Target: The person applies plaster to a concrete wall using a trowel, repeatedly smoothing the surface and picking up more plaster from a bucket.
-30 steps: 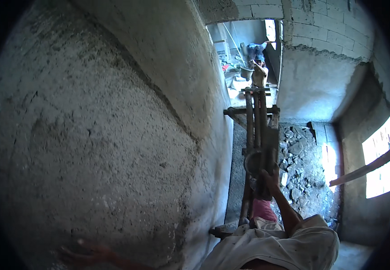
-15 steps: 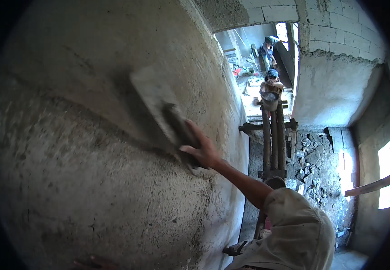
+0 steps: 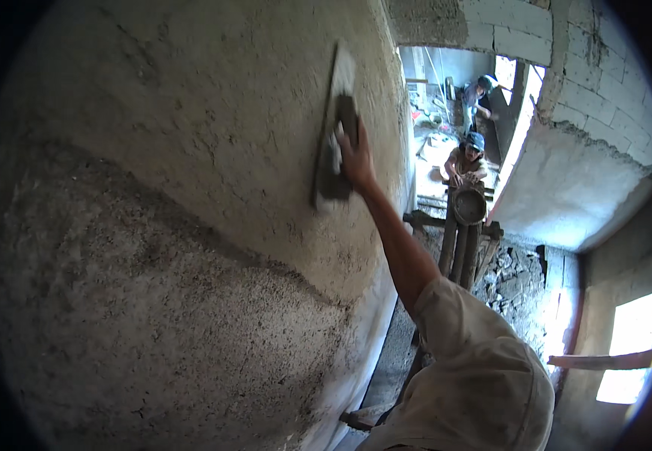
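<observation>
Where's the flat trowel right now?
In the head view, the trowel is near the upper middle, in the person's right hand, up at the rough wall, left of the bright doorway.

The plastered wall (image 3: pixel 213 105) bounds travel on the left. The right hand (image 3: pixel 357 159) and float (image 3: pixel 346 109) occupy the space directly at its face; lateral room extends along the surface to the left of the blade. Forward and right, the scaffold poles (image 3: pixel 459 252), the bucket (image 3: pixel 469 205) at their far end and the co-worker (image 3: pixel 465 161) behind it obstruct passage. At far right, a wooden bar (image 3: pixel 600 361) crosses in front of the bright opening (image 3: pixel 636 327). Open air separates bar and poles.
</observation>
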